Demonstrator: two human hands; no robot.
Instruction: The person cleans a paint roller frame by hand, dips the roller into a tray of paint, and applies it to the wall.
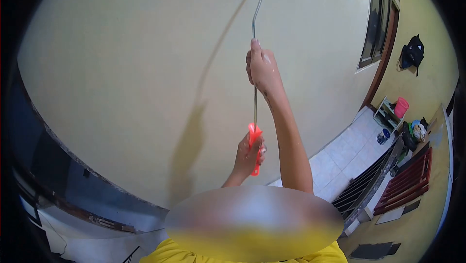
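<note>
A paint roller's thin metal rod (256,8) runs up past the top edge of the view; its roller head is out of sight. My right hand (262,68) is raised and closed around the rod below its bend. Lower down, my left hand (249,153) grips the roller's red plastic handle (254,132). Both hands are held up close to a broad cream-coloured painted surface (145,78), on which the tool and my arm cast a shadow.
A dark-framed window (376,22) is at the upper right, with a black bag (412,51) hanging on the yellow wall beside it. A pink bucket (401,107) stands on a small white shelf above a white tiled floor (349,151). A red slatted grille (407,180) lies lower right.
</note>
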